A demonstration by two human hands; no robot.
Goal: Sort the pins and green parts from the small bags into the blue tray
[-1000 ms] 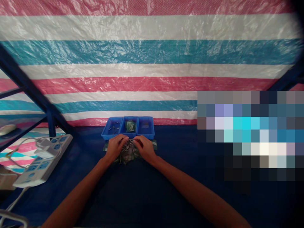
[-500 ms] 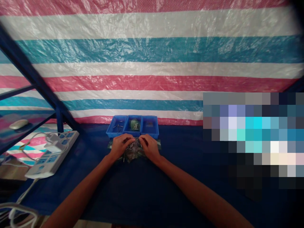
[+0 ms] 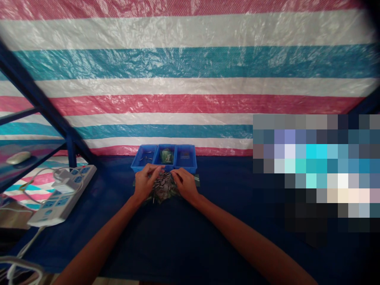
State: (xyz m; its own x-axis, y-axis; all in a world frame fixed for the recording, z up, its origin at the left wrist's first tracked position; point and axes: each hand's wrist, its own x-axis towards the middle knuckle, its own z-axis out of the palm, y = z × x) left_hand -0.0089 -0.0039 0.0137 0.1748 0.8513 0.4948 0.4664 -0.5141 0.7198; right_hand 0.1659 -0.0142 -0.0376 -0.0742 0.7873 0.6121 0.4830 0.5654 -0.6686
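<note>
Pile of metal pins [image 3: 162, 189]: dead centre of the table [image 3: 190, 241], heaped on a clear plastic sheet [image 3: 196, 180], just at 6 o'clock of the three trays.

- Pins are short, thin cylinders lying flat. No common heading: long axes run every way, many roughly 1-to-7 o'clock. One stray at the pile's 7 o'clock edge lies near 12-to-6. Too small to tell heads from tips.
- Left hand [image 3: 144, 183] sits on the pile's 9 o'clock side, right hand [image 3: 185, 184] on the 3 o'clock side, both palm down with fingers curled in. The fingertips come close together over the pile's 12 o'clock edge. Can't tell whether either one is pinching a pin or just resting on the heap.
- My read: hands bracket the heap to keep it from spreading, and the sheet is underneath so the small parts don't get lost on the dark cloth.
- Trays in a row, touching side to side: left tray [image 3: 143, 158] has a few loose pins, middle tray [image 3: 167, 156] some greenish stuff, right tray [image 3: 185, 156] something small I can't make out. They're close, so each is within easy reach.
- Further out: white power strip [image 3: 61, 196] with a plug and cables at 9 o'clock, well apart from the pile. Striped tarp [image 3: 190, 63] hangs as a backdrop at 12 o'clock.
</note>
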